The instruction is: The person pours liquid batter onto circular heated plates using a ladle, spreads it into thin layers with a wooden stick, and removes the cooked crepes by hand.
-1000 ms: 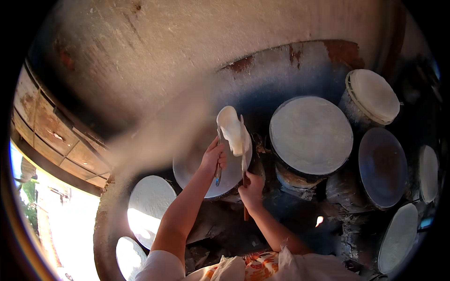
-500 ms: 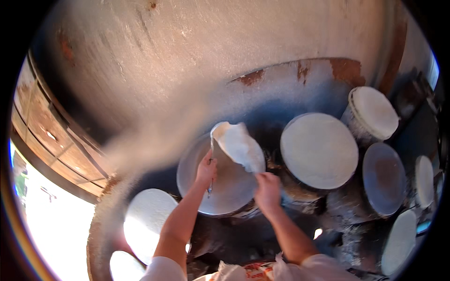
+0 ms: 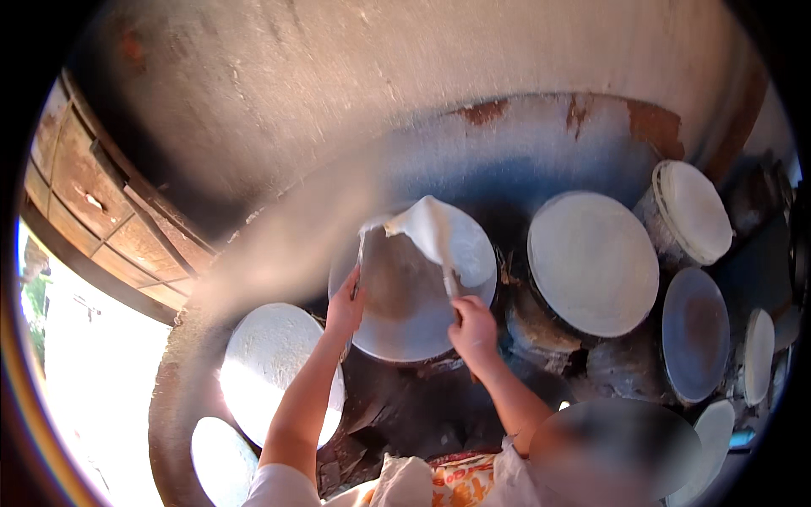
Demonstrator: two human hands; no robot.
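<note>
My left hand [image 3: 345,306], over the left side of a round metal griddle [image 3: 404,340], is closed on a slim metal tool [image 3: 362,246] with pale residue at its tip. Over the right side, my right hand [image 3: 473,325] grips a tool with a wooden handle [image 3: 457,313]. At that tool's upper end is a soft white sheet [image 3: 425,226], folded and partly blurred, its left corner near the slim tool's tip. White coating [image 3: 470,245] covers the griddle's upper right; the middle looks brownish and bare. What the wooden-handled tool's head looks like is hidden by the sheet.
White-coated griddles [image 3: 593,264] stand to the right, and another [image 3: 280,359] to the left. A greyish griddle [image 3: 695,334] and a white-topped bucket [image 3: 694,211] are at far right. A large curved wall [image 3: 355,84] rises behind. A blurred oval [image 3: 621,448] covers the lower right.
The white sheet has folded toward the right-hand tool and no longer spans as broadly between the tools. White coating now shows on the griddle's upper right. Both hands remain closed; the view has shifted slightly.
</note>
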